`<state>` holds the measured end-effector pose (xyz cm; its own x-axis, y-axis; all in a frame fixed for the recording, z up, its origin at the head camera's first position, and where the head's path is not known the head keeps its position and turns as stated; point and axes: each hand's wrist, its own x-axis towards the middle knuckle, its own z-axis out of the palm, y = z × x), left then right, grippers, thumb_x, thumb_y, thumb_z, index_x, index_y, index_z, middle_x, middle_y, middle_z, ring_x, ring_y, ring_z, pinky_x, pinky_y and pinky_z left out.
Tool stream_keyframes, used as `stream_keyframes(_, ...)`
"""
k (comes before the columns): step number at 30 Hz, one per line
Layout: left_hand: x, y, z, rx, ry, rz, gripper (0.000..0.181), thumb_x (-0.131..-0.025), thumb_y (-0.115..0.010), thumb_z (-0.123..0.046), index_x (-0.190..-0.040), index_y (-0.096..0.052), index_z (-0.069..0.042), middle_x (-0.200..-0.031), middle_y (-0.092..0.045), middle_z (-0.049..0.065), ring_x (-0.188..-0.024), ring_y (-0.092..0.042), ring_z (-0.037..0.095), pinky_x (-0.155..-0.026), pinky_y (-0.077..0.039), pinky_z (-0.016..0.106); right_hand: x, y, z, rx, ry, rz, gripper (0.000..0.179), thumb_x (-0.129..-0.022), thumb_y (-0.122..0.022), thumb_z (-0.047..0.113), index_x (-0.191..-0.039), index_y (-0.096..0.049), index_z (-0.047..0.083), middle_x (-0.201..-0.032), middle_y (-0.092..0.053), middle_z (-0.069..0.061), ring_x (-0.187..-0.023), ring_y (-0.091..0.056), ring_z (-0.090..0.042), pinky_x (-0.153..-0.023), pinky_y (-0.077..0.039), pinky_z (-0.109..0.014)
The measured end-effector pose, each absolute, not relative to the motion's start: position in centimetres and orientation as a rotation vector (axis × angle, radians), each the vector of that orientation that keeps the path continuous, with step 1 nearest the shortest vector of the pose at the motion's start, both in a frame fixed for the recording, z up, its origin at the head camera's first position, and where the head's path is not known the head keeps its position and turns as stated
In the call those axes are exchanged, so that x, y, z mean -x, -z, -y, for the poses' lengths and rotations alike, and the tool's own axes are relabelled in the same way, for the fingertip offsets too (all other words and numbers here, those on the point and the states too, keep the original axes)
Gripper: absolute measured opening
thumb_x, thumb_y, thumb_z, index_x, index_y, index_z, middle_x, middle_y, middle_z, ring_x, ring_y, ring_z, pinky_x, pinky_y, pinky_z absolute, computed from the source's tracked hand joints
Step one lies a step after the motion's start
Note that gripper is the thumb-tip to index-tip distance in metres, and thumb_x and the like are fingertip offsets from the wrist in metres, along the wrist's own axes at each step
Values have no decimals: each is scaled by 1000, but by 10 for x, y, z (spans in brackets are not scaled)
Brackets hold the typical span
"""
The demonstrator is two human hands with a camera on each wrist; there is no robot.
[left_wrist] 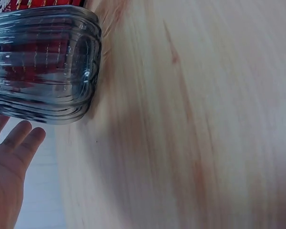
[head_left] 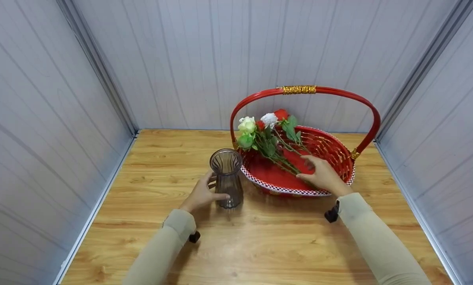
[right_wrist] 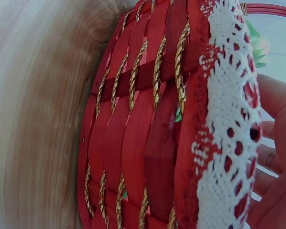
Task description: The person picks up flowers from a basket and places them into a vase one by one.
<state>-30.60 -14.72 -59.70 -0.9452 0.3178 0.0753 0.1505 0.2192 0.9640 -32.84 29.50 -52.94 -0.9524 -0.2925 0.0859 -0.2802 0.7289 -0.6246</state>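
Note:
A clear grey glass vase (head_left: 229, 186) with a flared rim stands upright on the wooden table. Beside its left side is my left hand (head_left: 201, 194), thumb in front and the other fingers behind. In the left wrist view, those fingertips (left_wrist: 36, 133) come right up to the ribbed glass (left_wrist: 43, 62). My right hand (head_left: 321, 174) reaches over the front rim of a red woven basket (head_left: 319, 138), thumb and fingers spread apart above the flower stems (head_left: 286, 164). White, red and pale green artificial flowers (head_left: 247, 126) lie in the basket, heads toward its left.
The basket's tall red handle (head_left: 373, 118), wrapped in gold at the top, arches over the flowers. White lace trims the rim (right_wrist: 229, 133). Pale panelled walls (head_left: 181, 59) enclose the wooden table (head_left: 149, 174) at the back and both sides.

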Motion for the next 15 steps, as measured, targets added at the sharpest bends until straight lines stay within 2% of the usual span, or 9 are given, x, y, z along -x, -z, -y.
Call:
stream_keyframes(9, 306, 598, 145, -441, -1835, -2323, 90, -81, -97, -13, -158, -52, -13, -152, -61, 17, -143, -57, 41, -123, -50, 60, 331, 528, -294, 462, 1041, -2895, 71, -98, -84, 24, -156, -52, -1, -136, -68, -29, -124, -66, -43, -109, -57, -63)
stream_keyframes(15, 303, 598, 142, -481, -1811, -2353, 88, -80, -98, -15, -157, -54, -14, -151, -62, 16, -141, -59, 41, -121, -51, 60, 335, 527, -291, 471, 1026, -2909, 69, -99, -83, 22, -156, -53, -1, -135, -69, -27, -125, -66, -45, -110, -57, -64)
